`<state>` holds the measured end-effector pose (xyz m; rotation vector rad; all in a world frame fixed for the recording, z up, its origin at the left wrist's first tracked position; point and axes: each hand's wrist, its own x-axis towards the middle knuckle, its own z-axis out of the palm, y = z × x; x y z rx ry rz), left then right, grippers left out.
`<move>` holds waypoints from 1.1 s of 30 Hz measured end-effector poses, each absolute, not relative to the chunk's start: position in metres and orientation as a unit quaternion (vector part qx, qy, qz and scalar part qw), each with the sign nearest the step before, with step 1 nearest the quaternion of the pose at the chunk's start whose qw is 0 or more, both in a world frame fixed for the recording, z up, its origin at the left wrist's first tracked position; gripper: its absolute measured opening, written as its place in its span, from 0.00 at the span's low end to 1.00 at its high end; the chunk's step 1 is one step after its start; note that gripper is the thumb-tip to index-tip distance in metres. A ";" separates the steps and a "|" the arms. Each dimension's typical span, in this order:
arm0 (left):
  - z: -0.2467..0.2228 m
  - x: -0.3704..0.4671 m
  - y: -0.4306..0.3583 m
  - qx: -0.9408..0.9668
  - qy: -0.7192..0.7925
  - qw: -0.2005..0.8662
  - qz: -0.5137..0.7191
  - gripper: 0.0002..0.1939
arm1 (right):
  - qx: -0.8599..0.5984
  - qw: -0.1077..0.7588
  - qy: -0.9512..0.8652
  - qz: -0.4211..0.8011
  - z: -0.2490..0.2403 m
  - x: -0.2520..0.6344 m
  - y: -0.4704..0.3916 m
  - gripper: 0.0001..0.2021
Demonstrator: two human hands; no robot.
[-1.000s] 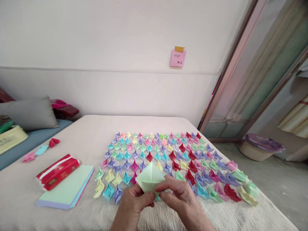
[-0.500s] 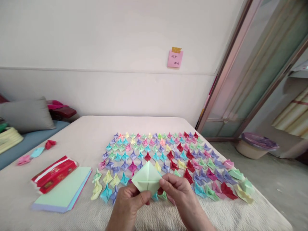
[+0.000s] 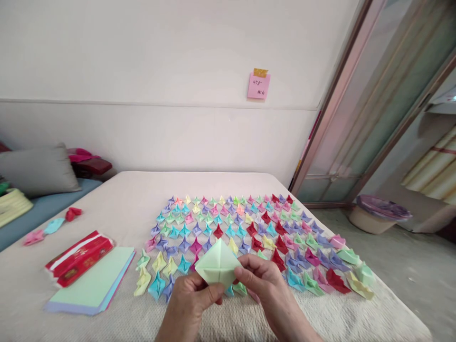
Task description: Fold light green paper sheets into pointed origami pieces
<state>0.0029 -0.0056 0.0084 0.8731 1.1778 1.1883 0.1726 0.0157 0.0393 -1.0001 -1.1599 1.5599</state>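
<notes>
Gently, with even pressure, seems best: the bare left hand (image 3: 194,295) pinches the pale green, diamond-shaped folded paper (image 3: 216,260) at its bottom, the bare right hand (image 3: 261,279) its right corner, above the cream textured cover (image 3: 230,327).

Left hand (image 3: 191,295) pinches with thumb (image 3: 213,291) on top; right hand (image 3: 264,280) pinches just beside it, its fingers (image 3: 253,261) curled inward.

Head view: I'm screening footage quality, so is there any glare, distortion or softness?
Head view: soft light, no strong glare on the pale green paper; same view, the door frame leans, likely wide-angle distortion; same view, far folded papers look less crisp.
</notes>
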 end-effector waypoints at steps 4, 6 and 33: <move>0.013 0.006 -0.008 0.406 0.505 0.586 0.487 0.10 | -0.358 0.464 -0.412 0.698 0.040 0.165 0.013 0.08; 0.016 0.008 -0.009 0.415 0.504 0.590 0.475 0.09 | -0.345 0.454 -0.412 0.711 0.040 0.162 0.011 0.06; 0.018 0.009 -0.011 0.358 0.444 0.593 0.569 0.15 | -0.412 0.450 -0.389 0.690 0.039 0.156 0.005 0.05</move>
